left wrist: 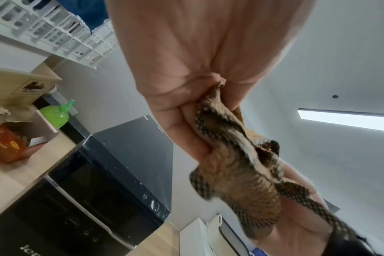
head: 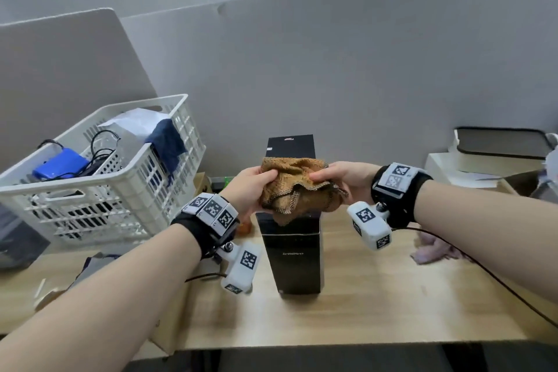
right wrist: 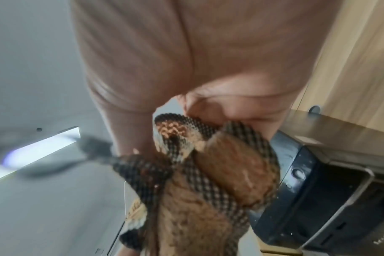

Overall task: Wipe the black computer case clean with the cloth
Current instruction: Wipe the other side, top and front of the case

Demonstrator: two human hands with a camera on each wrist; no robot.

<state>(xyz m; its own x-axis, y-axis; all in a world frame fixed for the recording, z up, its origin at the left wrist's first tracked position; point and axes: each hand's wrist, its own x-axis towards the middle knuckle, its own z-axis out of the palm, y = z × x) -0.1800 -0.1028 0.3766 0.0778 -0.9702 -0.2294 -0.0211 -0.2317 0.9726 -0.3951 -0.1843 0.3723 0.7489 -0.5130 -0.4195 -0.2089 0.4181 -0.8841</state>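
A black computer case (head: 291, 263) stands upright in the middle of the wooden desk (head: 392, 305). Above its top hangs a crumpled brown cloth (head: 294, 186) with a dark checked edge. My left hand (head: 252, 186) grips the cloth's left side and my right hand (head: 341, 178) pinches its right side. The left wrist view shows the cloth (left wrist: 237, 175) bunched in my left hand (left wrist: 186, 90) above the case (left wrist: 112, 175). In the blurred right wrist view my right hand (right wrist: 208, 78) holds the cloth (right wrist: 208, 183) next to the case (right wrist: 318, 194).
A white plastic crate (head: 102, 172) with cables, a blue box and a blue rag sits at the left. Boxes and a dark tray (head: 501, 143) are at the right, a pale pink cloth (head: 434, 249) lies on the desk. A green bottle (left wrist: 56, 115) and red carton (left wrist: 5, 143) stand behind the case.
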